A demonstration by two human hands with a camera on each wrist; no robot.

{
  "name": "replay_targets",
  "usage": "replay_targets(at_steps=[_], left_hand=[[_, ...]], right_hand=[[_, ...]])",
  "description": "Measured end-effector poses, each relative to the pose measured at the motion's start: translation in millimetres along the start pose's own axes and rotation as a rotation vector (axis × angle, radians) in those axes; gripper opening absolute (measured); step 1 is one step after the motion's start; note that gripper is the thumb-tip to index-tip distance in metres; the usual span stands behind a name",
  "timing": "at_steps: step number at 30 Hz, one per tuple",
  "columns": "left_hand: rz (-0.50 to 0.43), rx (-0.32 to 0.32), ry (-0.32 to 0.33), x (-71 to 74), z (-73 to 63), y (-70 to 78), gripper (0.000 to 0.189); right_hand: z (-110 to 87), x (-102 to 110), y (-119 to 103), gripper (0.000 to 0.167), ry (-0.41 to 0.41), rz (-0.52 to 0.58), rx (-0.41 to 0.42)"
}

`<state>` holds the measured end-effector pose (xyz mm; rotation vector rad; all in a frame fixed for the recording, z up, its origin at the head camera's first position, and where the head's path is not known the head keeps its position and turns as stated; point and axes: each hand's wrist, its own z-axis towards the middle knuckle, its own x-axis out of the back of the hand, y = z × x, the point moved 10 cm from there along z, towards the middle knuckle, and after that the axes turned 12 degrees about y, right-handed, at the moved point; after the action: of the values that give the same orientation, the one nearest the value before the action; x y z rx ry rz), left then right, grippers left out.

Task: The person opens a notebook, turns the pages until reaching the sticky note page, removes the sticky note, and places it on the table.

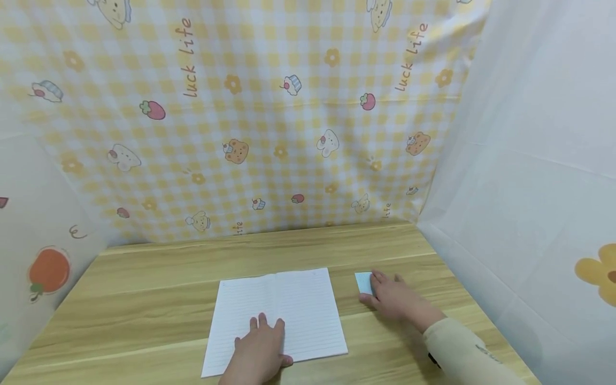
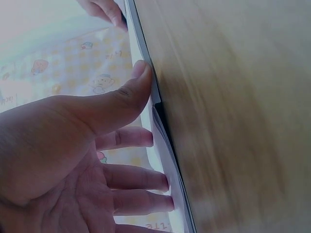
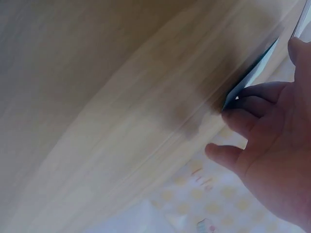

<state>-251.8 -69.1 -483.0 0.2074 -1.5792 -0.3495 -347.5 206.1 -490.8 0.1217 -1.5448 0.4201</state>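
A lined notebook lies spread flat on the wooden table, both white pages showing. My left hand rests on its left page with fingers apart, the thumb by the near edge close to the fold. Seen low from the left wrist, the thumb sits at the notebook's dark cover edge. To the right of the notebook, my right hand holds a small light blue sticky note pad by its edges, fingers on the far side and thumb on the near side. The hand covers the pad's right part.
Wood-grain table surrounds both things. Behind it hangs a yellow checked curtain with cartoon prints. White sheeting closes off the right side, and another printed white sheet the left.
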Motion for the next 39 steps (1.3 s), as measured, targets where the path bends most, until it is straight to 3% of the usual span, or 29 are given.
replay_targets(at_steps=[4, 10, 17, 23, 27, 34, 39], left_hand=[[0.005, 0.007, -0.002, 1.7, -0.1, -0.3, 0.077], [-0.006, 0.007, -0.011, 0.8, -0.6, -0.7, 0.077], [-0.005, 0.002, -0.027, -4.0, 0.2, 0.2, 0.076], [0.004, -0.002, -0.019, -1.9, 0.9, 0.5, 0.076], [0.003, 0.0, -0.015, 0.6, 0.0, -0.1, 0.075], [-0.022, -0.025, -0.013, 3.0, -1.3, 0.6, 0.073], [-0.061, -0.07, 0.001, 11.7, -1.5, -9.2, 0.063]], right_hand=[[-1.0, 2.5, 8.9, 0.082, 0.001, -0.049, -0.012], [-1.4, 3.8, 1.6, 0.088, -0.022, -0.125, -0.027], [-8.6, 7.9, -37.1, 0.087, -0.113, -0.117, -0.021], [-26.5, 4.4, -90.0, 0.092, -0.169, -0.106, 0.078], [-35.2, -2.8, -114.0, 0.1, -0.173, -0.109, 0.15], [-36.4, -9.0, -120.8, 0.101, -0.152, -0.127, 0.19], [-33.3, -8.6, -125.6, 0.1, -0.116, -0.132, 0.205]])
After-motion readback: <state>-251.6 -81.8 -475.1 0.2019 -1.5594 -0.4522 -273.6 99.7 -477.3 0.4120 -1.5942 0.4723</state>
